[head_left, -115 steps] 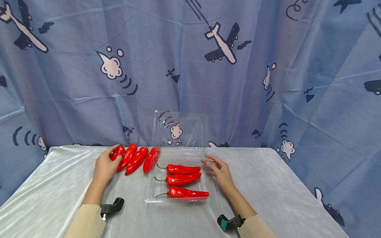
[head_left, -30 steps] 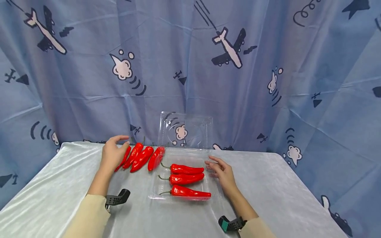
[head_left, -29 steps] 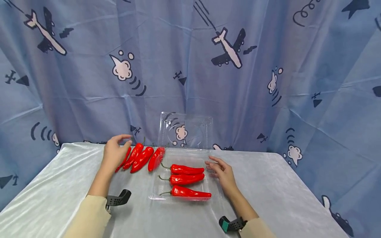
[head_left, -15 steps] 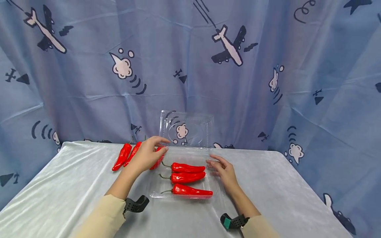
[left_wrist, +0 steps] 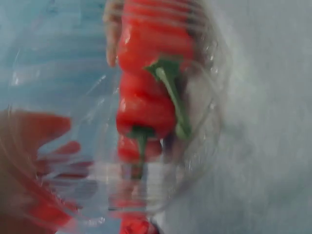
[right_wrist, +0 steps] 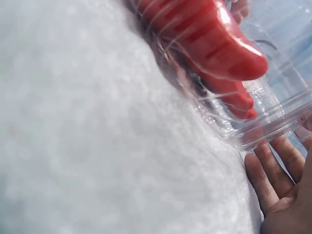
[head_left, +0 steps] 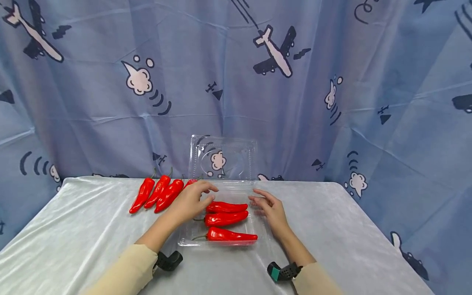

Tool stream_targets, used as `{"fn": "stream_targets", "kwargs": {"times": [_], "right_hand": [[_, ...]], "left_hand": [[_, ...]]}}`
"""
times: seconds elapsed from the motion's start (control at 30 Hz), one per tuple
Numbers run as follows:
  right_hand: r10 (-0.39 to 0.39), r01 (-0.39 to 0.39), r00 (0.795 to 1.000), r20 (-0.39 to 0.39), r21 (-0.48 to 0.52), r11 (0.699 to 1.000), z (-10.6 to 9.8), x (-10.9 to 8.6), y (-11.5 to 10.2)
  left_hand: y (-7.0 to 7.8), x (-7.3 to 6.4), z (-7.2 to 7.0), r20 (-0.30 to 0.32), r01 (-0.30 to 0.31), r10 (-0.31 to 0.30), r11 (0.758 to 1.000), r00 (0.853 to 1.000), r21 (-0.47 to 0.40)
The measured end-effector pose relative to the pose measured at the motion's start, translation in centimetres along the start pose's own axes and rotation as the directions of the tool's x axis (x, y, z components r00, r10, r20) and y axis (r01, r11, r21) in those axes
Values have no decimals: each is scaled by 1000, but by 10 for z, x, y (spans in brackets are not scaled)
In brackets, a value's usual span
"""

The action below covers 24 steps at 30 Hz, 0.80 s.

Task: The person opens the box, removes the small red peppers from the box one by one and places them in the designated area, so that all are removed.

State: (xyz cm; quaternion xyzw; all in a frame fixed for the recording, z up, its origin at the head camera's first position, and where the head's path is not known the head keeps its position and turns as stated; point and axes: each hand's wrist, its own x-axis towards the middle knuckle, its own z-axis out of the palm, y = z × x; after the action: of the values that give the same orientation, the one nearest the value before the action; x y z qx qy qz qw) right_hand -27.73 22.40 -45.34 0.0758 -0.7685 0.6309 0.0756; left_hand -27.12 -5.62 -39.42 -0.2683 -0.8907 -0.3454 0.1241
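Observation:
My left hand [head_left: 188, 201] is over the left side of a clear plastic clamshell box [head_left: 217, 243], thumb and forefinger apart, with nothing seen between them. It partly covers a red pepper [head_left: 190, 182] beside the box. Inside the box lie three long red peppers [head_left: 223, 218], one behind another, green stems to the left; the left wrist view shows their stem ends [left_wrist: 146, 109] blurred through plastic. My right hand [head_left: 273, 211] is at the box's right wall, fingers loosely extended; the right wrist view shows its fingers [right_wrist: 278, 168] by the rim, contact unclear.
Left of the box, several more red peppers [head_left: 157, 192] lie slanted on the pale cloth-covered table [head_left: 92, 229]. The box's transparent lid [head_left: 223, 157] stands raised at the back. A blue curtain [head_left: 313, 102] hangs behind the table.
My left hand has left the leftmost pepper, which stays on the table, and moved right over the box's left side. My right hand stays at the right wall. The head view has shifted slightly.

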Motion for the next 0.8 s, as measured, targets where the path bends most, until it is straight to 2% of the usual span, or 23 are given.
{"fn": "stream_targets", "kwargs": {"times": [0.17, 0.37, 0.6, 0.8], "right_hand": [[11, -11, 1000, 3, -1, 1000, 4, 0, -1], [-18, 18, 1000, 15, -2, 1000, 7, 4, -3], [9, -9, 1000, 0, -24, 1000, 4, 1, -3], [-3, 3, 1000, -16, -33, 999, 6, 0, -3]], "left_hand": [[-7, -7, -1, -10, -20, 20, 998, 1000, 60], [-12, -8, -1, -46, -37, 41, 996, 998, 84], [-13, -5, 6, 33, -27, 24, 994, 999, 109], [-14, -8, 9, 35, -56, 54, 996, 998, 65]]}}
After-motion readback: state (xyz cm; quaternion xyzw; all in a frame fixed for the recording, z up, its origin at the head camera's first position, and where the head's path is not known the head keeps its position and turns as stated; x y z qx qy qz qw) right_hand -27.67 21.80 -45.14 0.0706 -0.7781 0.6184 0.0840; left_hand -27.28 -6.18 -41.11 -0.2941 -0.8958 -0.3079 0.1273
